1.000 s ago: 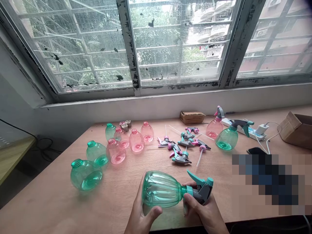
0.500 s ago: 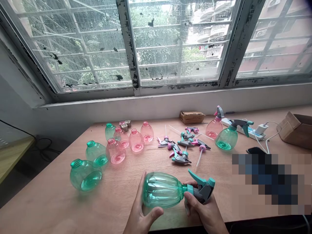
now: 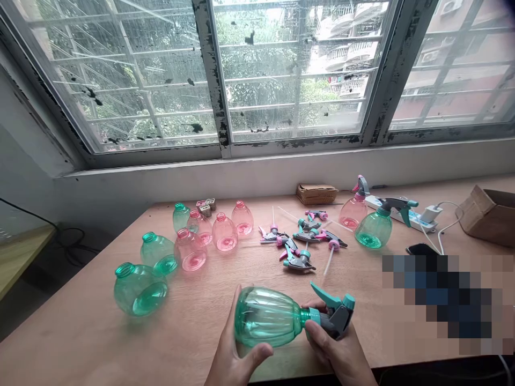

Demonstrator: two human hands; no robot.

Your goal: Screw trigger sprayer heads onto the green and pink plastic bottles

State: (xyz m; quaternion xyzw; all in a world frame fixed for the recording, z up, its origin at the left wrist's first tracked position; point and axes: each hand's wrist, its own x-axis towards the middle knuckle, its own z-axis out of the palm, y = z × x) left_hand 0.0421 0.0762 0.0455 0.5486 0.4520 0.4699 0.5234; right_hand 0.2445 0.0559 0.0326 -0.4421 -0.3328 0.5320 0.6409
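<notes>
A translucent green spray bottle (image 3: 269,316) lies sideways between my hands, low over the table's front edge. My left hand (image 3: 237,348) is wrapped around its base end, thumb along the near side. At the neck, my right hand (image 3: 336,348) grips the teal collar with thumb and fingers. The grey and teal trigger head (image 3: 338,311) sits on the bottle's mouth and points right, its lever up. Beyond my hands lies a pile of loose trigger heads (image 3: 300,261) in pink, teal and grey, some with thin tubes.
Several open green bottles (image 3: 140,289) and pink bottles (image 3: 225,233) stand at the left. Right of the pile are a pink spray bottle (image 3: 353,212) and a green one (image 3: 374,229) with heads on. A power strip (image 3: 402,214), a phone (image 3: 425,249) and cardboard boxes (image 3: 488,217) lie farther right.
My right fingers have shifted slightly around the collar, and the bottle's base end has dipped a little. The other things stay where they were.
</notes>
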